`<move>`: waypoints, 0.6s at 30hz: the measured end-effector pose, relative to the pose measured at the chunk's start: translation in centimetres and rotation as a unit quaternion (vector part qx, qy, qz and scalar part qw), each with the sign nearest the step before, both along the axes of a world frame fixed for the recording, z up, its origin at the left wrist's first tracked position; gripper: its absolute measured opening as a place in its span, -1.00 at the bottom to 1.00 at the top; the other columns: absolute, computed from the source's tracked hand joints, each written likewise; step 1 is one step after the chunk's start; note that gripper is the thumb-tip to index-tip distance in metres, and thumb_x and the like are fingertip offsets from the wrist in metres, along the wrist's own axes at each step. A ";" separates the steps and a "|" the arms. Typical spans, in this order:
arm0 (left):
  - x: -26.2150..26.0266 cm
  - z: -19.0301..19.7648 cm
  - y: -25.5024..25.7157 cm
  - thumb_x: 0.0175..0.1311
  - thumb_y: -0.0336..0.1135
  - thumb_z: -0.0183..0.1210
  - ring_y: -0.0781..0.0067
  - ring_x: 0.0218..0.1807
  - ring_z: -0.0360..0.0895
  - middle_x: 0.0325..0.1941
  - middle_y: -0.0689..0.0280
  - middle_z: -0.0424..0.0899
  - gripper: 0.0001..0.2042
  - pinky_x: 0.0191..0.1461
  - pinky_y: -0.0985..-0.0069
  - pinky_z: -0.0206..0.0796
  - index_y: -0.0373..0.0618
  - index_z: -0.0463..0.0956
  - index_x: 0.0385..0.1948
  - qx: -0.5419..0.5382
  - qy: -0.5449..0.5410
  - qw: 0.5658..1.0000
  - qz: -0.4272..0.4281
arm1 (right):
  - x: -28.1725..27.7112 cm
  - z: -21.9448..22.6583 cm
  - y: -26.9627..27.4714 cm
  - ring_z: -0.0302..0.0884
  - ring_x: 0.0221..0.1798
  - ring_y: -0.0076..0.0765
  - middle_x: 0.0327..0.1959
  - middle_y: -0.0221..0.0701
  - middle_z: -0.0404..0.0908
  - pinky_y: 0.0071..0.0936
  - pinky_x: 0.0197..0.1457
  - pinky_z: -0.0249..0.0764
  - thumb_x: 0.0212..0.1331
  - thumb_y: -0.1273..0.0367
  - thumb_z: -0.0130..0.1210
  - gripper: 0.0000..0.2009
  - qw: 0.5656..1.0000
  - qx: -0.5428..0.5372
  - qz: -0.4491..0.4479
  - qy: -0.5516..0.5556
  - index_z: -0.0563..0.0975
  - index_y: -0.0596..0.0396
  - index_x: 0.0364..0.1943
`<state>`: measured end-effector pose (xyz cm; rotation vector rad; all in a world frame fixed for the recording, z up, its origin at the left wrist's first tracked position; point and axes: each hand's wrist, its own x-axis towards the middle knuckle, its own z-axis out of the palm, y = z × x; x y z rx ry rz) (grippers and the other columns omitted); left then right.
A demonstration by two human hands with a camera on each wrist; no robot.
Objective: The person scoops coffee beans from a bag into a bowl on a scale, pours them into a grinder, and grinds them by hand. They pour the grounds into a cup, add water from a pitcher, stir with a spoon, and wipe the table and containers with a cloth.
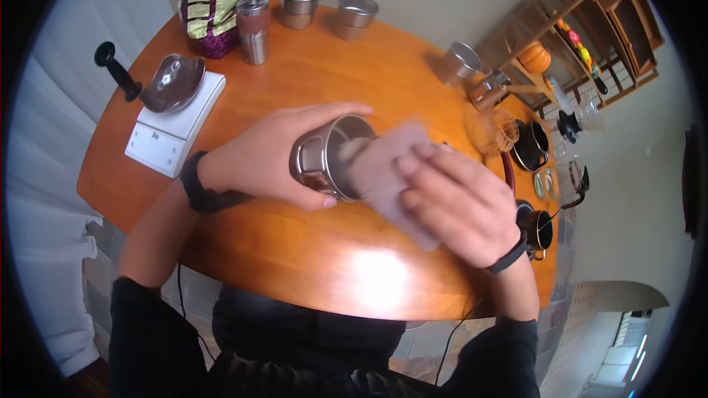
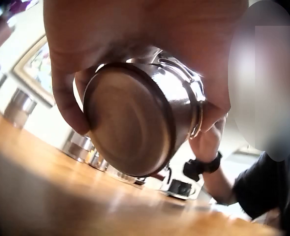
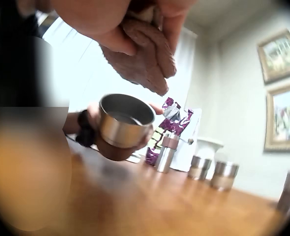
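Observation:
My left hand (image 1: 254,151) grips a steel cup (image 1: 313,161) with wire handles on its side, held tilted above the table with its mouth turned toward the right. The left wrist view shows the round base (image 2: 127,118) of this cup, with fingers curled round its wall. A greyish-mauve cloth (image 1: 387,180) is pinched between the thumb and fingers of my right hand (image 1: 464,203), blurred in the head view. One end of the cloth overlaps the cup's mouth there. From the right wrist, the bunched cloth (image 3: 145,56) hangs just above the cup's open rim (image 3: 127,101).
On the wooden table (image 1: 376,243), a white scale (image 1: 177,129) bears a dark dish (image 1: 175,82). Behind stand a hand grinder (image 1: 254,33), a purple bag (image 1: 214,7) and several steel cups (image 1: 300,6). Glassware and black cups (image 1: 529,144) line the right edge beside a wooden shelf (image 1: 582,18).

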<state>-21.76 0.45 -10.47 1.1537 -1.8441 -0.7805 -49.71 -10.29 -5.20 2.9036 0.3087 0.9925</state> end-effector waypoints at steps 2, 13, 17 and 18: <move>0.4 -0.1 0.9 -0.10 -0.31 0.57 0.37 0.19 0.56 0.25 0.16 0.57 -0.10 0.26 0.42 0.45 -0.31 0.30 0.38 0.171 0.215 0.960 -0.056 | 2.8 0.6 0.5 0.70 0.10 -0.09 0.06 -0.22 0.74 -0.15 0.21 0.63 0.13 0.43 0.25 -0.72 0.995 -0.087 0.040 0.017 0.68 0.13 -0.04; 0.8 -0.3 1.0 -0.01 -0.24 0.54 0.53 -0.12 0.63 -0.12 0.27 0.73 -0.35 -0.01 0.55 0.49 -0.32 0.48 0.13 0.278 0.179 0.923 -0.197 | 7.3 -2.6 0.4 0.60 -0.07 -0.23 -0.21 -0.39 0.68 -0.30 0.11 0.58 -0.08 0.38 0.24 -0.83 0.977 -0.007 0.159 0.143 0.62 0.07 -0.35; 0.3 -0.7 0.7 -0.07 -0.15 0.57 0.35 -0.14 0.71 -0.14 0.19 0.78 -0.32 -0.03 0.44 0.51 -0.25 0.53 0.13 0.244 0.097 0.953 -0.149 | 6.9 -4.3 0.9 0.59 -0.15 -0.23 -0.35 -0.40 0.63 -0.24 -0.08 0.61 -0.12 0.42 0.25 -0.86 0.976 0.064 0.122 0.169 0.57 0.08 -0.42; 0.3 -0.7 0.7 -0.09 -0.13 0.57 0.31 -0.11 0.72 -0.10 0.16 0.78 -0.28 -0.02 0.41 0.52 -0.25 0.53 0.15 0.232 0.081 0.960 -0.135 | 6.8 -4.5 1.0 0.60 -0.14 -0.22 -0.35 -0.38 0.64 -0.23 -0.12 0.62 -0.10 0.43 0.27 -0.86 0.974 0.090 0.105 0.180 0.57 0.10 -0.41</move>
